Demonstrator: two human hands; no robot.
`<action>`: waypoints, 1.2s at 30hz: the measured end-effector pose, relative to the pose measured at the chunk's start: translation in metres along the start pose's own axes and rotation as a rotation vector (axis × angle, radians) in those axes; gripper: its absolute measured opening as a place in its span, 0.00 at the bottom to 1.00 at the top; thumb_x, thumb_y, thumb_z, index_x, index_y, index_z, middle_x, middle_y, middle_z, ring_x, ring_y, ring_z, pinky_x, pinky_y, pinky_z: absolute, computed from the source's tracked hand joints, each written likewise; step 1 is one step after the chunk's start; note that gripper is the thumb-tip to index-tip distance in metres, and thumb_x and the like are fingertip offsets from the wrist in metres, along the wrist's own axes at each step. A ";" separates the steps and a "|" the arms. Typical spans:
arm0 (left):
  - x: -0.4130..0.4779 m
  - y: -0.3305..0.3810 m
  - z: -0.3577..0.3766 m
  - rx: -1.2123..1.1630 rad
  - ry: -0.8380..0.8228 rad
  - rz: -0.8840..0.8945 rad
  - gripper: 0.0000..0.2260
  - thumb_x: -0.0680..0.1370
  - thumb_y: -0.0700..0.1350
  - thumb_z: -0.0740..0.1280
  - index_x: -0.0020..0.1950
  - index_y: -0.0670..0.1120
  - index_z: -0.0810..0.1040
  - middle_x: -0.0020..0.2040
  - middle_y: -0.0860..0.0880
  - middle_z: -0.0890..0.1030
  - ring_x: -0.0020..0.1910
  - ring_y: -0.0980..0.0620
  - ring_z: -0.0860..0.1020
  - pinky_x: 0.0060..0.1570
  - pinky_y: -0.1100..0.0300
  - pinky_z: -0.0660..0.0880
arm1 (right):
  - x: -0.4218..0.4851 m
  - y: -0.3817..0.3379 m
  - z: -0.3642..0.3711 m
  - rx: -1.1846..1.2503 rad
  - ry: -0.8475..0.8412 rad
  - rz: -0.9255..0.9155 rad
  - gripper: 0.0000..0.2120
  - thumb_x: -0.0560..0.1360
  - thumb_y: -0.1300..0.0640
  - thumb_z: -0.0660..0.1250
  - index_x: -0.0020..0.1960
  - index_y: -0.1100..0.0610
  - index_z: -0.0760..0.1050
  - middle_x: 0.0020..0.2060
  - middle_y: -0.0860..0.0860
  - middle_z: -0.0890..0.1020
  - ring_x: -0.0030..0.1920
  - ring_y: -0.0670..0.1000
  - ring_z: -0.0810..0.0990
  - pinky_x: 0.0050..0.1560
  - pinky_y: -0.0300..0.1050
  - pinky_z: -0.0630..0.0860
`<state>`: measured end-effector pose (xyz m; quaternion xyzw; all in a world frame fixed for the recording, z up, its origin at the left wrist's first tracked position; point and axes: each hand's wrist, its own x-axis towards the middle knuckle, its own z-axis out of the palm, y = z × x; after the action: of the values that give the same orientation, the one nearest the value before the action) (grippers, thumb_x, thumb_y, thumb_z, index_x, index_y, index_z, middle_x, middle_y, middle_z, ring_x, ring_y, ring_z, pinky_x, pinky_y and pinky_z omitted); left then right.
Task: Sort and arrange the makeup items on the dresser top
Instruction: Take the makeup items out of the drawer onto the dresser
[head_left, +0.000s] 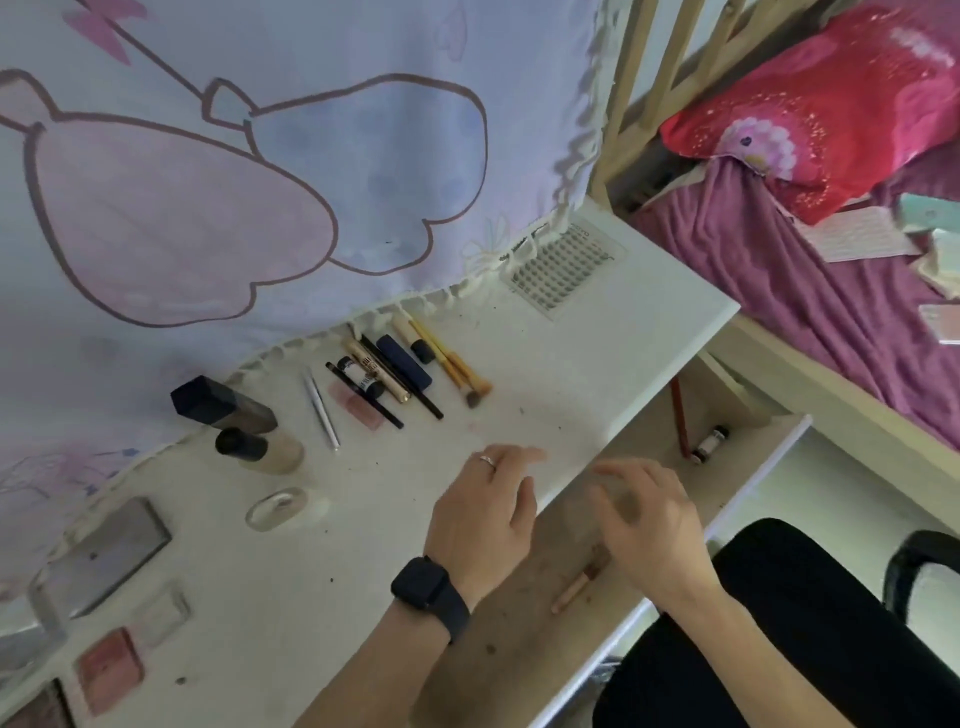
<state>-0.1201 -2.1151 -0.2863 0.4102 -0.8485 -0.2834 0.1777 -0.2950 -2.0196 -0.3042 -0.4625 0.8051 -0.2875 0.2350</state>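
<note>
Sorting largely complete: slim pencils, tubes and brushes (395, 371) lie aligned on the white counter (571, 364), while three items remain in the open drawer (649, 452) beneath both empty hands, left (483, 514) and right (647, 525), fingers loosely spread.

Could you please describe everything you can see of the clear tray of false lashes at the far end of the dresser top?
The lash tray is a flat, rectangular piece, seemingly clear plastic, holding a grid of small dark lash clusters in neat rows. It lies flat on the white dresser top, turned at an angle, near the far right corner. Its upper left end lies at the fringed edge of the hanging curtain. Some print along its edge is too blurred to read. Neither hand touches it.
</note>
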 end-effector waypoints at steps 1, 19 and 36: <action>-0.011 0.012 0.014 -0.088 -0.053 -0.010 0.11 0.80 0.46 0.63 0.61 0.56 0.76 0.55 0.56 0.79 0.48 0.56 0.79 0.40 0.56 0.80 | -0.009 0.015 -0.007 -0.076 -0.002 -0.003 0.11 0.76 0.58 0.72 0.58 0.53 0.82 0.55 0.45 0.80 0.60 0.48 0.75 0.56 0.32 0.68; -0.033 0.003 0.176 -0.111 -0.668 -0.743 0.12 0.82 0.48 0.62 0.61 0.47 0.80 0.58 0.47 0.81 0.54 0.47 0.80 0.56 0.51 0.79 | 0.060 0.121 -0.058 -0.919 -0.555 0.104 0.23 0.79 0.40 0.48 0.57 0.48 0.78 0.64 0.50 0.76 0.71 0.52 0.67 0.72 0.72 0.34; -0.038 0.006 0.153 -0.366 -0.495 -0.696 0.05 0.81 0.51 0.65 0.55 0.54 0.78 0.50 0.59 0.79 0.48 0.59 0.77 0.39 0.71 0.68 | 0.132 0.129 -0.031 -1.263 -0.687 0.224 0.29 0.77 0.53 0.62 0.77 0.48 0.62 0.73 0.55 0.65 0.73 0.59 0.61 0.72 0.63 0.60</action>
<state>-0.1820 -2.0305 -0.4041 0.5525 -0.6131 -0.5608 -0.0663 -0.4546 -2.0753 -0.3848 -0.4889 0.7408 0.4192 0.1907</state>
